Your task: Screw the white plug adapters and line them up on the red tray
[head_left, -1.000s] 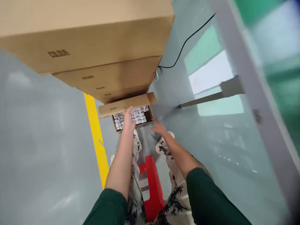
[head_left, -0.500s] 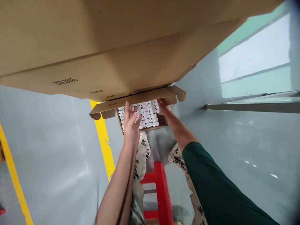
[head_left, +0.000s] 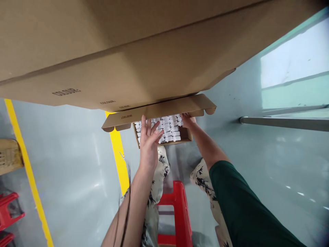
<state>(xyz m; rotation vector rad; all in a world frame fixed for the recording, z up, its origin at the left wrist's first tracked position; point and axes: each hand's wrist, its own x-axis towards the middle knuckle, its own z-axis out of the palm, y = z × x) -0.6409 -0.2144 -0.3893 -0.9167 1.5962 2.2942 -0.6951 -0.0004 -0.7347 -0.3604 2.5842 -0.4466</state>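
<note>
A shallow cardboard box (head_left: 189,138) stands open low in front of me, with rows of small white pieces (head_left: 168,128) bearing dark lines inside. Its raised lid flap (head_left: 159,108), marked "COLOUR:", leans over the back edge. Over the left part of the box is my left hand (head_left: 149,145), its fingers spread and their tips at the flap's lower edge. My right hand (head_left: 189,120) reaches in at the back right, against the end of a row of white pieces. Its fingers are curled and partly hidden, so what they hold cannot be made out.
Large stacked cardboard boxes (head_left: 128,51) rise close above and behind the open box. A red plastic stool (head_left: 180,209) is beneath me, between my patterned trouser legs. To the right lies a metal bar (head_left: 282,123); at left are yellow floor lines (head_left: 28,175), another carton (head_left: 10,156) and red stools (head_left: 9,211).
The view has shifted, so the box and both hands appear further right. My left hand's fingers have spread wider. My right hand stays at the back right of the box.
</note>
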